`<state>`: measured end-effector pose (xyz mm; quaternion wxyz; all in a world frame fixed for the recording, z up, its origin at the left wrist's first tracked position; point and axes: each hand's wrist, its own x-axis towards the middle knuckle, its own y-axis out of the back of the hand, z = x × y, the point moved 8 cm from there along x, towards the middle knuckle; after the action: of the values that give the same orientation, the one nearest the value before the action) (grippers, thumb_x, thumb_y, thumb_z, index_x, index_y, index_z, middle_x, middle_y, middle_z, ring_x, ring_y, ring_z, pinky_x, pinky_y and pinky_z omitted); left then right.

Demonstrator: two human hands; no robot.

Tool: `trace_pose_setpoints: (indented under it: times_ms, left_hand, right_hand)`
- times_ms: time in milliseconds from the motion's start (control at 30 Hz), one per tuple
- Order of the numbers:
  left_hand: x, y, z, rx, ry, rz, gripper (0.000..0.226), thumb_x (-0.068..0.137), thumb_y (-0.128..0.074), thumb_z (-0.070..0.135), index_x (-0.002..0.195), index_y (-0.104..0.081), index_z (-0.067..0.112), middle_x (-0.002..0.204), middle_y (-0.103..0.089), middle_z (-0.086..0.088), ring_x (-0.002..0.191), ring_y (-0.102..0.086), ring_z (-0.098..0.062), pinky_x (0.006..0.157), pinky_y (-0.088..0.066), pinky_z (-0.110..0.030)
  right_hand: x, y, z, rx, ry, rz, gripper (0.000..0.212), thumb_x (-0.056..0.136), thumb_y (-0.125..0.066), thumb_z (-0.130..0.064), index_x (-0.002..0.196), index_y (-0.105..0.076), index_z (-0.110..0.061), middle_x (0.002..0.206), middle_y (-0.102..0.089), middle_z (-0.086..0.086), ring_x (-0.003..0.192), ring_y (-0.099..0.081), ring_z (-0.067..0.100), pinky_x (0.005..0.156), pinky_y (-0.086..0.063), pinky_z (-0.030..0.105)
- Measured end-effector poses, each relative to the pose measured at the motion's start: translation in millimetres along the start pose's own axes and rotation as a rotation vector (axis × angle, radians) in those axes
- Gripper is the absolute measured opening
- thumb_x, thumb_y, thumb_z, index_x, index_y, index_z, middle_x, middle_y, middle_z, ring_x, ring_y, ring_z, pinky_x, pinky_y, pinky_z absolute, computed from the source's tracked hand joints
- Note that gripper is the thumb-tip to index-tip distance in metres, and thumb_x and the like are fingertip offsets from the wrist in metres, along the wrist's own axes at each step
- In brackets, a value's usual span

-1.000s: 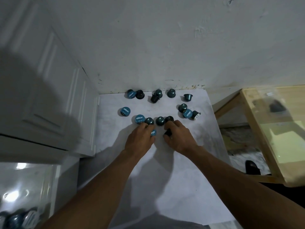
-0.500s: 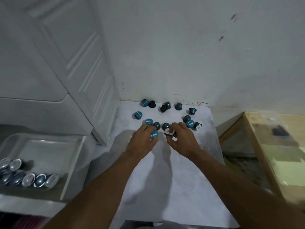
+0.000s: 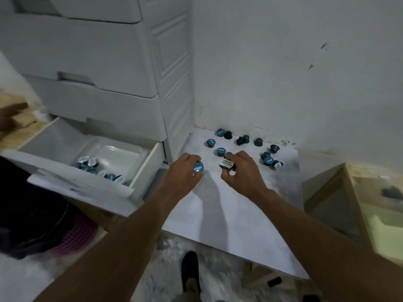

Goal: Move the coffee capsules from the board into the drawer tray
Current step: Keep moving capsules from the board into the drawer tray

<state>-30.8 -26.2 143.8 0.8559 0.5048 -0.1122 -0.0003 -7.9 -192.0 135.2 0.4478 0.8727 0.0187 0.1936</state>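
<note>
Teal round capsules in both hands

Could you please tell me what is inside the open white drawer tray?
The open white plastic drawer tray holds a cluster of blue, foil-lidded coffee capsules along its near side. Its front panel covers the nearest strip of floor.

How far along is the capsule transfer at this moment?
Done: a cluster of capsules already lies in the open drawer tray. In hand: the left hand holds a blue-lidded capsule and the right hand pinches a white-labelled capsule, both over the board. Left: roughly a dozen loose capsules at the board's far end.
</note>
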Motion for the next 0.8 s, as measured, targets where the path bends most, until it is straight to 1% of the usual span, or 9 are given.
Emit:
trace_pose_setpoints:
  times_ms: [133,233,433,500,533,600,667,733,800]
  left_hand:
    - [-33,30,-16,0.001,0.052,0.087,0.043,0.081,-0.070,0.021,0.121,-0.057,0.010,0.116,-0.058,-0.009,0.102,-0.058,-0.024,0.090,-0.043,-0.031]
    - [-53,58,-32,0.020,0.089,0.139,0.042,0.081,-0.070,0.021,0.119,-0.058,0.011,0.115,-0.058,-0.008,0.103,-0.056,-0.024,0.090,-0.040,-0.030]
    - [-83,111,-82,0.010,0.186,0.216,0.043,0.078,-0.074,0.022,0.117,-0.061,0.013,0.114,-0.061,-0.007,0.104,-0.056,-0.022,0.091,-0.043,-0.032]
    - [-92,127,-103,-0.017,0.223,0.226,0.047,0.076,-0.076,0.022,0.119,-0.060,0.012,0.116,-0.061,-0.007,0.105,-0.056,-0.022,0.092,-0.044,-0.031]
    - [-95,134,-114,-0.035,0.238,0.227,0.049,0.076,-0.077,0.022,0.120,-0.059,0.012,0.117,-0.061,-0.007,0.105,-0.056,-0.021,0.094,-0.044,-0.031]
    - [-99,147,-137,-0.065,0.262,0.228,0.051,0.076,-0.077,0.023,0.122,-0.058,0.013,0.119,-0.061,-0.006,0.106,-0.057,-0.020,0.096,-0.046,-0.032]
    - [-101,159,-160,-0.072,0.274,0.221,0.050,0.075,-0.077,0.024,0.121,-0.059,0.015,0.119,-0.062,-0.005,0.105,-0.058,-0.018,0.095,-0.047,-0.030]
    - [-100,172,-185,-0.091,0.276,0.220,0.051,0.075,-0.078,0.024,0.121,-0.059,0.015,0.119,-0.063,-0.004,0.104,-0.059,-0.017,0.095,-0.049,-0.031]
    - [-95,185,-211,-0.102,0.267,0.209,0.051,0.074,-0.079,0.024,0.120,-0.060,0.015,0.119,-0.063,-0.003,0.103,-0.060,-0.017,0.095,-0.049,-0.032]
  right_hand:
    - [-13,-4,-37,0.079,0.063,-0.027,0.030,0.075,-0.068,-0.017,0.104,-0.063,-0.010,0.093,-0.053,0.000,0.084,-0.055,0.017,0.073,-0.049,0.029]
    - [-12,-14,-66,0.140,0.099,-0.071,0.037,0.075,-0.071,-0.018,0.109,-0.060,-0.011,0.102,-0.057,0.003,0.091,-0.056,0.017,0.079,-0.053,0.037]
    - [-4,-39,-139,0.245,0.198,-0.115,0.040,0.076,-0.073,-0.018,0.113,-0.058,-0.014,0.106,-0.062,0.004,0.094,-0.059,0.017,0.083,-0.053,0.038]
    - [0,-53,-163,0.281,0.213,-0.131,0.044,0.077,-0.074,-0.020,0.117,-0.059,-0.013,0.107,-0.063,0.006,0.094,-0.060,0.017,0.084,-0.053,0.035]
    - [2,-60,-174,0.298,0.226,-0.137,0.043,0.077,-0.074,-0.021,0.117,-0.059,-0.013,0.106,-0.063,0.006,0.091,-0.059,0.016,0.083,-0.053,0.030]
    - [7,-77,-198,0.319,0.238,-0.154,0.044,0.077,-0.076,-0.021,0.117,-0.060,-0.012,0.105,-0.063,0.004,0.088,-0.056,0.009,0.078,-0.047,0.009]
    - [13,-96,-218,0.344,0.217,-0.180,0.048,0.076,-0.077,-0.020,0.119,-0.060,-0.011,0.109,-0.062,0.002,0.090,-0.055,0.006,0.074,-0.040,0.001]
    - [19,-115,-237,0.359,0.199,-0.191,0.050,0.076,-0.077,-0.020,0.122,-0.059,-0.012,0.114,-0.061,0.002,0.095,-0.056,0.008,0.080,-0.043,0.007]
    - [27,-134,-255,0.349,0.181,-0.173,0.050,0.076,-0.077,-0.019,0.123,-0.058,-0.014,0.115,-0.061,0.002,0.099,-0.058,0.012,0.087,-0.051,0.024]
